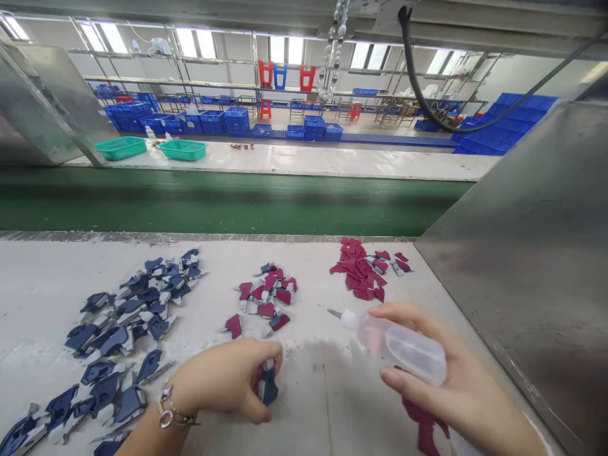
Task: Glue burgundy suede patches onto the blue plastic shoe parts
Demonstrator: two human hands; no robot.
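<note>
My left hand, with a bracelet at its wrist, is closed around a small navy and grey plastic part just above the white table. In my right hand is a translucent squeeze bottle with a thin metal tip, tilted so the tip points left. Several navy and grey parts are heaped at the left. A smaller group of grey parts with maroon pieces on them lies in the middle. Flat maroon pieces form a pile at the right, and more maroon pieces show partly under my right hand.
A green conveyor belt runs across beyond the table. A metal panel stands at the right. Green baskets sit on the far bench. A black cable hangs overhead. Blue crates are stacked farther back.
</note>
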